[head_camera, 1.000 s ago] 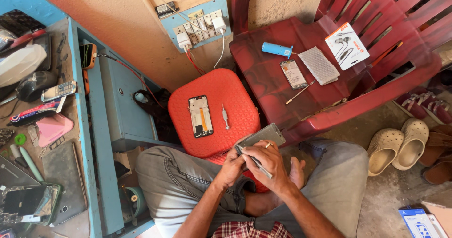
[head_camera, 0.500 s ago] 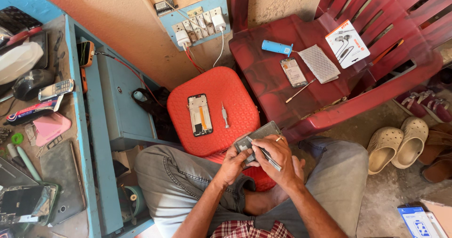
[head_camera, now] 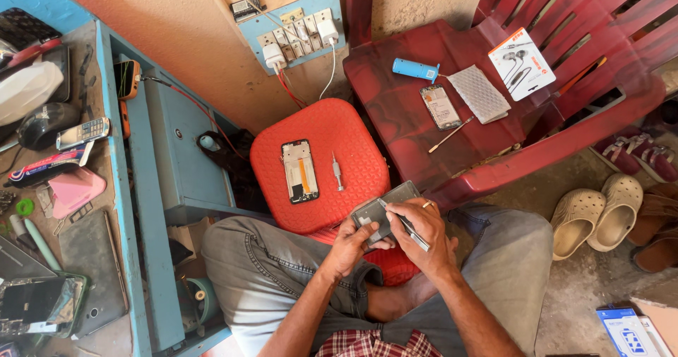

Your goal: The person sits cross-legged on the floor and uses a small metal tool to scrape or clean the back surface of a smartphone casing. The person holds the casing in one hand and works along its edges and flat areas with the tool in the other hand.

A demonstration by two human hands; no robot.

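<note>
Head view, only 1 cam: I see my left hand [head_camera: 351,242] clenched around the lower edge of a grey phone back panel [head_camera: 385,207], held over my lap just at the near rim of the red stool [head_camera: 321,127]; panel's long axis runs up-right, away from me; right hand [head_camera: 422,231] grips a thin metal tool [head_camera: 402,221] pen-style, fingers [head_camera: 413,212] pinched on it, tip touching the panel's upper face; right hand is the nearer 1 to the work spot. On the stool: a phone frame [head_camera: 299,171] & a small screwdriver [head_camera: 338,172], apart from both hands; red chair [head_camera: 452,159] w/ parts beyond.
</note>
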